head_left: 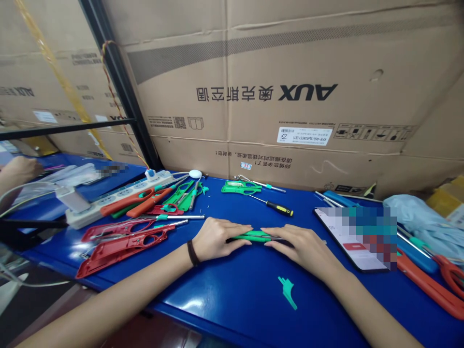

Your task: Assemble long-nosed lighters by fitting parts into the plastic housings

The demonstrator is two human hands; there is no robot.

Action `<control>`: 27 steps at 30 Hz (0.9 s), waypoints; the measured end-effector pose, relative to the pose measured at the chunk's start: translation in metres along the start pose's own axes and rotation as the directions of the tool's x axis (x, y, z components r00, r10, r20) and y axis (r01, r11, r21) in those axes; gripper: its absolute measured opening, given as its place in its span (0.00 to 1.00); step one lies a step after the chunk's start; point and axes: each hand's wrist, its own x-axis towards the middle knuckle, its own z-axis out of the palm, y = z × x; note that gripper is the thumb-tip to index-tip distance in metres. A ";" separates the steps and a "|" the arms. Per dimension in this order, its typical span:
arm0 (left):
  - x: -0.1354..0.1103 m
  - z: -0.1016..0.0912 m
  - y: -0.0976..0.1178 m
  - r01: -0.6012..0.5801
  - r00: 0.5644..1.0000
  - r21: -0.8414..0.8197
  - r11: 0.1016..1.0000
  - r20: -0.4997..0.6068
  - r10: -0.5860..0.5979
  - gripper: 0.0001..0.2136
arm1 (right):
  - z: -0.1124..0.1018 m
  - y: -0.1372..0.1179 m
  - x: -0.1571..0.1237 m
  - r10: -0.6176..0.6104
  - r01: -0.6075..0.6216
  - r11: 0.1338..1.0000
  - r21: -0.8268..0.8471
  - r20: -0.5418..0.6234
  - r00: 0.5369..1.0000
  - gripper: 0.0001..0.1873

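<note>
My left hand (217, 238), with a dark band at the wrist, closes fingers and thumb round one end of a green lighter body (255, 236). My right hand (299, 242) pinches the other end, where a thin dark or metal part shows. The body lies level just over the blue table (217, 290); its ends are hidden by my fingers. Nearer me lies a loose teal trigger piece (288, 292). Beyond my hands are a yellow-and-black screwdriver (279, 208) and an opened green lighter shell (241, 187) with a metal tube.
Opened red lighter shells (125, 249), orange lighters (152, 202) and a white power strip (119, 195) lie left. Right are a phone (335, 232), partly blurred, blue and orange lighters (427, 285) and a pale-blue plastic bag (424, 222). Cardboard boxes (261, 58) stand behind. Another person's hand (23, 166) is far left.
</note>
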 end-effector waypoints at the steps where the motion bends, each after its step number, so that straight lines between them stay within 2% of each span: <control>1: 0.000 0.000 0.001 0.010 1.000 -0.006 1.000 0.007 -0.010 0.15 | 0.000 0.000 0.001 -0.003 0.003 1.000 -0.003 -0.010 1.000 0.14; 7: 0.002 -0.001 0.001 0.040 0.999 -0.027 0.999 0.038 -0.039 0.15 | 0.000 -0.001 0.001 0.004 -0.003 0.999 0.048 -0.024 1.000 0.12; 12: 0.002 -0.001 0.000 0.119 0.993 -0.122 0.985 0.026 -0.117 0.17 | -0.001 -0.004 0.002 0.037 -0.036 0.995 0.093 -0.012 0.999 0.10; 17: 0.005 -0.004 0.004 0.201 0.978 -0.143 0.969 0.086 -0.190 0.12 | 0.000 -0.003 0.001 0.062 -0.064 0.989 0.131 0.023 0.998 0.09; 27: 0.007 -0.005 0.006 0.207 0.972 -0.100 0.973 0.131 -0.194 0.11 | 0.002 -0.002 0.000 0.051 -0.052 0.991 0.122 0.012 0.999 0.08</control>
